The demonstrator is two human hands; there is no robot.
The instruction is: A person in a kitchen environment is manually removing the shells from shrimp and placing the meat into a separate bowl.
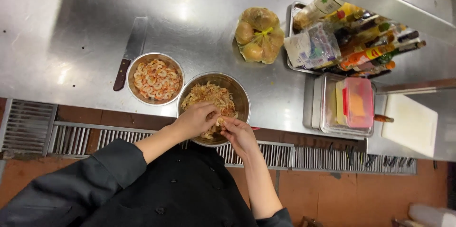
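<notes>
Both hands, left hand (195,120) and right hand (238,133), pinch a shrimp (220,121) over the steel bowl (240,95).

both hands (219,127) meet, fingers pinched together.

Bright overhead light glares off the steel counter (190,13); the floor is dimmer, edges slightly bent.
</notes>
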